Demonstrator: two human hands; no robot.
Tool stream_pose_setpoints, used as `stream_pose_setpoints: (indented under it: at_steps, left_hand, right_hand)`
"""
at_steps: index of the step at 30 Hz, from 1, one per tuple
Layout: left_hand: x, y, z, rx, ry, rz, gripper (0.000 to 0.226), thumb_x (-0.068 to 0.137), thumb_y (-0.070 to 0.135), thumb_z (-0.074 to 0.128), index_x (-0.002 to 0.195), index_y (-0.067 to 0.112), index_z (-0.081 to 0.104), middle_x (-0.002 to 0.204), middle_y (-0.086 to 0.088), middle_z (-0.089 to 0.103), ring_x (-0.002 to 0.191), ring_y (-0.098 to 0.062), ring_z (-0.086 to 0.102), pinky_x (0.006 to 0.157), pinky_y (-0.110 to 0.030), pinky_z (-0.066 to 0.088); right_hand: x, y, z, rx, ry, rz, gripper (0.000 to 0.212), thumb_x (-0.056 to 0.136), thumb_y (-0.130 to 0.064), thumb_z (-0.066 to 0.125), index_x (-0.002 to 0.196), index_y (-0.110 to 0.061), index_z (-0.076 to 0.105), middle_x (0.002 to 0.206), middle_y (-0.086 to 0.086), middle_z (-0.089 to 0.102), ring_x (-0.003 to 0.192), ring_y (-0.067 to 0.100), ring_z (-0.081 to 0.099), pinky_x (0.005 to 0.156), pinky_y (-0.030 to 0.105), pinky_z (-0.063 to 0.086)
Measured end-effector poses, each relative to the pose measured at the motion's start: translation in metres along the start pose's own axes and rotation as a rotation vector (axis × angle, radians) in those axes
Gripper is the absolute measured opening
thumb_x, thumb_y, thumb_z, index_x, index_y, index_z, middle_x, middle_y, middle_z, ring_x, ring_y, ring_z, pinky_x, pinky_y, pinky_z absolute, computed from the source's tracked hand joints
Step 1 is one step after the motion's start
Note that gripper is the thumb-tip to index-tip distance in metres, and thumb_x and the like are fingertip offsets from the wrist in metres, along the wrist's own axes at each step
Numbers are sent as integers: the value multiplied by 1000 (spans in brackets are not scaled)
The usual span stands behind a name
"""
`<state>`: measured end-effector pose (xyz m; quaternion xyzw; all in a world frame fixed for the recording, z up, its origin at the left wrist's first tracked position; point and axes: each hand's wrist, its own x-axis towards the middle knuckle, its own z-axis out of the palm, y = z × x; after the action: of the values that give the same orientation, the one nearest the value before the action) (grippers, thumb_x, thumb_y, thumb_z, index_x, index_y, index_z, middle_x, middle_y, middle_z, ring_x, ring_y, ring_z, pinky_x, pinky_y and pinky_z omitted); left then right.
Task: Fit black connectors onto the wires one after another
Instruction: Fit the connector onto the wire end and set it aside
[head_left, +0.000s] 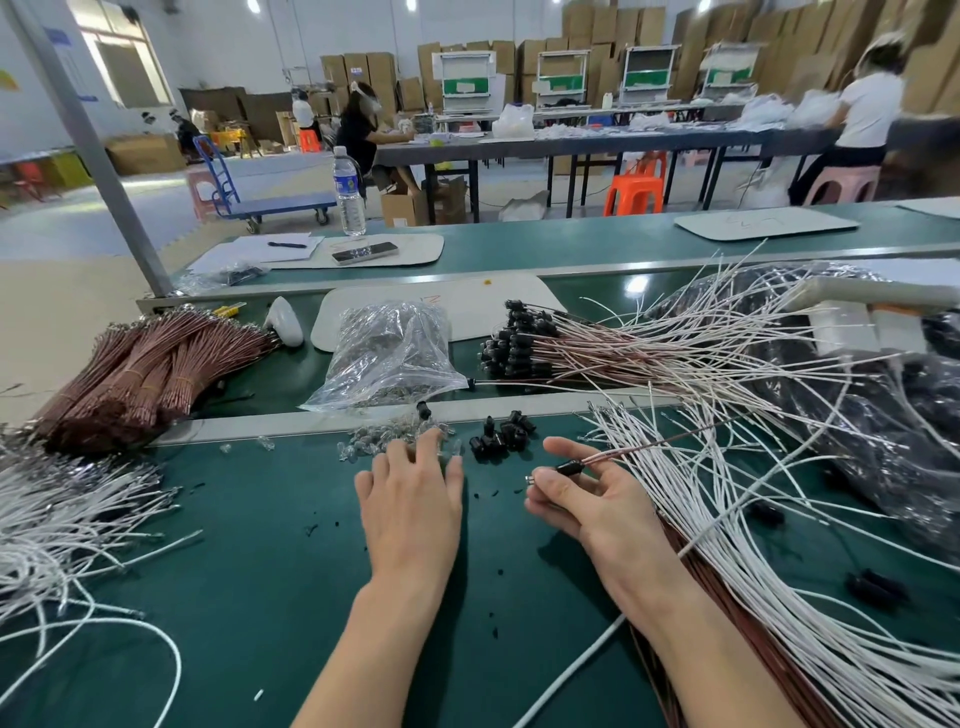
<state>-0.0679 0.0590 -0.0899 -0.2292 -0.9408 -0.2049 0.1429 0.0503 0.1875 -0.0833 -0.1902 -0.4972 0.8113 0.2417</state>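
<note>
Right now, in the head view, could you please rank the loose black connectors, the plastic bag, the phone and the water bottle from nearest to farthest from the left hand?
1. Loose black connectors, just right of the left hand.
2. Plastic bag, straight ahead, past the rail.
3. Phone, on the far mat.
4. Water bottle, just behind the phone.

The green mat (270, 571) lies bare between your left hand (410, 499) and the left white wires (62, 509); a hand can pass there. The right white wires (737, 525) cover the mat beyond your right hand (587, 501), which pinches a brown wire (649, 447). Ahead, black connectors (501, 439) and clear bulbs (371, 444) lie before the rail (291, 421).
</note>
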Motion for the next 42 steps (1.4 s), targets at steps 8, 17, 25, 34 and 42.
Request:
stream_pose_setpoints:
  at_steps: [8,17,25,34,42]
  left_hand:
    - [15,-2,12,33,-5,42,25,105,40,42,111,23,60,106,0,59,101,-21,54,86,-33,37]
    - [-13,6,-13,-693,52,32,17,103,29,53,120,27,57,101,15,61,96,-5,56,86,-22,45]
    - [-39,17,-14,-1167,-232,-32,20,102,17,56,107,31,70,87,10,72,79,-9,68,74,-21,54]
    - [-42,18,-11,-1260,-218,-51,6,95,19,66,101,20,68,86,3,74,79,-12,69,74,-21,54]
    - [-42,19,-11,-1269,-226,-32,7,93,26,67,99,23,68,87,2,73,81,-14,69,75,-22,55]
  right_hand:
    - [2,2,-3,21,-25,22,38,68,-16,82,105,-21,76,85,13,74,80,22,73,76,30,61]
    - [3,-2,-2,64,-20,41,47,70,-12,78,116,-12,68,81,11,73,76,20,73,73,29,61]
    - [2,-4,-1,73,-32,57,46,74,-9,75,119,-10,65,79,9,73,73,17,72,72,27,60]
    - [-1,-4,2,65,-46,55,48,69,-12,79,115,-13,69,84,12,73,76,20,72,74,28,60]
    - [-3,-5,3,51,-51,49,47,67,-13,80,114,-15,70,84,12,73,77,20,73,74,28,60]
